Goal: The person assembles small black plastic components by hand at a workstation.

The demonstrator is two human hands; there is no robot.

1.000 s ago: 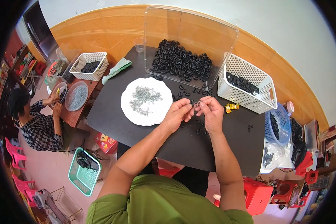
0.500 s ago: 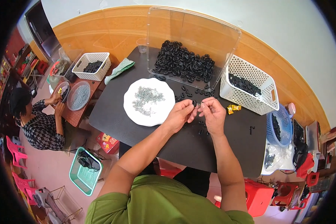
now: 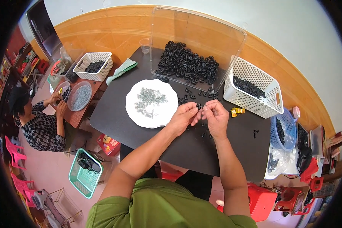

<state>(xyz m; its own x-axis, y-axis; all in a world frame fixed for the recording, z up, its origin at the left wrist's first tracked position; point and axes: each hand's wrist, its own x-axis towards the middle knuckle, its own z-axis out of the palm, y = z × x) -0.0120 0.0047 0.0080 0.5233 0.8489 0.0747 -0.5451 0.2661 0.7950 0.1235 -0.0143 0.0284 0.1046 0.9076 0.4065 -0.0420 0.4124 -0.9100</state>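
Over the dark table, my left hand [image 3: 184, 117] pinches a small black plastic part [image 3: 198, 105] between thumb and fingers. Close against it, my right hand [image 3: 216, 118] is closed too, its fingertips at the part; whatever they hold is too small to name. A white scalloped plate [image 3: 135, 114] left of my hands carries many small silvery metal pieces [image 3: 150, 99]. Beyond my hands, a clear plastic bin [image 3: 195, 22] lies with a heap of black oval parts [image 3: 186, 62] in it. Several loose black parts [image 3: 204, 134] lie under and around my fingers.
A white perforated basket [image 3: 271, 81] of black parts stands right of the bin, near yellow wrappers [image 3: 237, 111]. Further right is a blue basket [image 3: 288, 131]. A green cloth [image 3: 121, 71] lies at the table's left edge. Another person [image 3: 38, 125] works at a side table.
My hands stay nearly in place; the right fingertips have closed in slightly against the black part. At the side table, the person's hands have shifted a little.
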